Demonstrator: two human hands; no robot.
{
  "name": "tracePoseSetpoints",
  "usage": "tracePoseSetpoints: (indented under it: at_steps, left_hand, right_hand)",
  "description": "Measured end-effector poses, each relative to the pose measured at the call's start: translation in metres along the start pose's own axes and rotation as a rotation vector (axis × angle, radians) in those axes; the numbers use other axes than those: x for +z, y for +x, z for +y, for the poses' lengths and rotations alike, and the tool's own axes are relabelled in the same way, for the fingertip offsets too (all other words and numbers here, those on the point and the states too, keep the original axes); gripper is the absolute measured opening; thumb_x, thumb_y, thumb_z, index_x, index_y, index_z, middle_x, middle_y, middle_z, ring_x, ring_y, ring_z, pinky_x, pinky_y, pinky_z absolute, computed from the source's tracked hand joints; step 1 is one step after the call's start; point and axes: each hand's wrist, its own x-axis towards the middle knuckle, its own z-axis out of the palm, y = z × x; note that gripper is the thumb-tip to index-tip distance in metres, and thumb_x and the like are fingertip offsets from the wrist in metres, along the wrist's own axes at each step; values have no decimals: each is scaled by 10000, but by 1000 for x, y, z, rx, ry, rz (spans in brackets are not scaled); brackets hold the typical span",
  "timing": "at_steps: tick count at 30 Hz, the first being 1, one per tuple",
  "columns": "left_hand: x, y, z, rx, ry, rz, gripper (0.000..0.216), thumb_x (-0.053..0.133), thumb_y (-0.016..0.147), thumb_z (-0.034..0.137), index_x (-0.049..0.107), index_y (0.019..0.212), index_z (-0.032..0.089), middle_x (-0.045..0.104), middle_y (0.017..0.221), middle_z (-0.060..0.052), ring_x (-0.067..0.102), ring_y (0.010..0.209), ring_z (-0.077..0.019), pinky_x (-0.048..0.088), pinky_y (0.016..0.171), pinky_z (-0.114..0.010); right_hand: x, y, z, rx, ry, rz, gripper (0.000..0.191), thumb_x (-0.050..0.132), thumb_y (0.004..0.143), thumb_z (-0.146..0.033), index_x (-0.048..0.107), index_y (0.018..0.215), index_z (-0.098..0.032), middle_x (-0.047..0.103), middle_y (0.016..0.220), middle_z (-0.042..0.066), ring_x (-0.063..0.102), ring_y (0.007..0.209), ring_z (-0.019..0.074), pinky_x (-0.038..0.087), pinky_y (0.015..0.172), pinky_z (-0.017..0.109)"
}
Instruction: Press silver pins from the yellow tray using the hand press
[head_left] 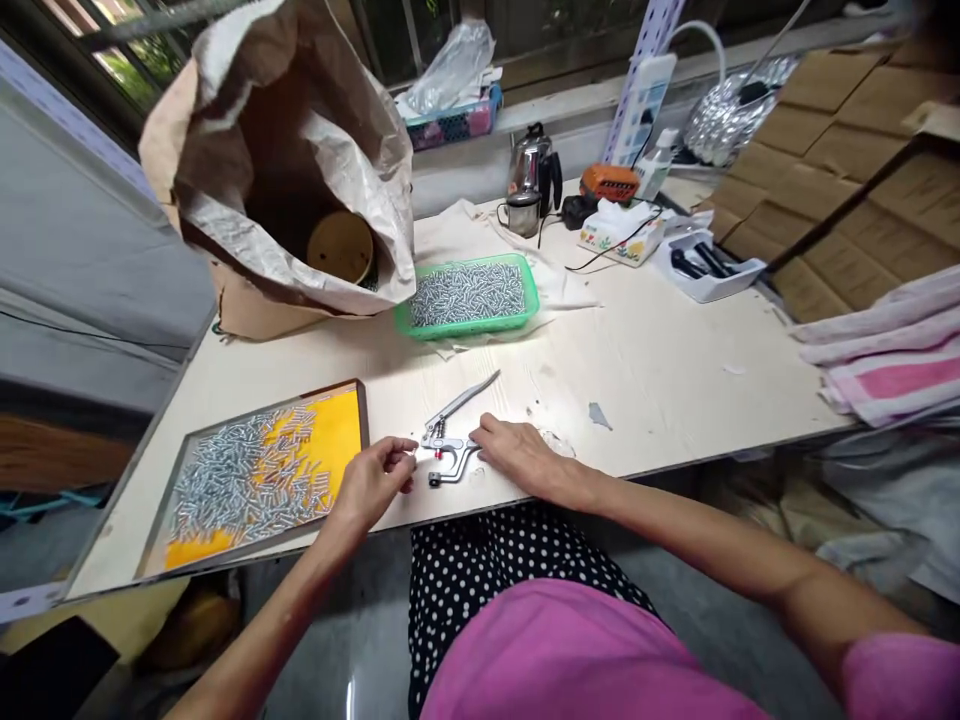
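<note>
Snap-fastener pliers point(452, 446) in grey metal lie on the table in front of me, one handle angled up and away, a small red part at the jaw. My right hand point(517, 452) is closed around the near handle, palm down. Just left of the jaw, my left hand point(379, 478) has its fingertips pinched together; whatever is between them is too small to name. Beside that hand is a shallow tray point(363, 420) with a yellow bottom, covered in many small silver metal pins point(232, 480). A green basket point(466, 328) beyond the pliers is full of similar pieces.
A large open paper sack point(292, 170) stands at the back left. Behind are a steel kettle point(531, 165), a metal cup point(521, 212), a tissue pack point(619, 235) and a white bin point(705, 280) of dark tools. Cardboard point(847, 170) and pink-white cloth point(892, 350) border the right.
</note>
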Motion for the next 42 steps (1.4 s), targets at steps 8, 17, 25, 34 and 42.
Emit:
tracePoseSetpoints:
  at_steps: [8, 17, 25, 34, 42]
  left_hand:
    - [24, 6, -5, -183, -337, 14, 545, 829, 474, 587, 665, 741, 141, 669, 625, -20, 581, 565, -130, 488, 600, -274]
    - [39, 6, -7, -210, -194, 56, 509, 801, 462, 602, 695, 663, 147, 591, 532, 10, 447, 506, -97, 345, 509, -239]
    - [39, 11, -8, -207, -135, 29, 487, 766, 466, 609, 675, 632, 160, 598, 535, -4, 467, 504, -119, 369, 505, -257]
    - [32, 22, -8, -159, 114, -30, 415, 721, 534, 577, 699, 616, 171, 585, 522, 2, 466, 518, -127, 338, 506, -246]
    - [29, 23, -7, -214, 87, -175, 470, 770, 522, 628, 685, 566, 168, 492, 437, 29, 414, 444, -109, 326, 467, -243]
  right_hand:
    - [0, -3, 2, 26, -53, 11, 293, 344, 980, -53, 584, 1113, -155, 599, 1089, 112, 556, 848, 194, 327, 614, 309]
    - [4, -6, 0, 21, -49, 59, 280, 358, 967, -32, 573, 1103, -151, 593, 1090, 113, 548, 882, 205, 332, 617, 321]
    - [-14, -9, -7, 66, -16, -40, 285, 338, 990, -56, 579, 1122, -128, 601, 1125, 131, 554, 908, 214, 367, 647, 319]
    - [-3, -7, -3, 35, -13, 36, 286, 373, 939, -4, 571, 1094, -142, 601, 1093, 118, 553, 875, 199, 316, 616, 317]
    - [6, -6, 0, 12, -32, 66, 291, 385, 922, -11, 565, 1100, -154, 592, 1090, 122, 546, 859, 205, 317, 611, 320]
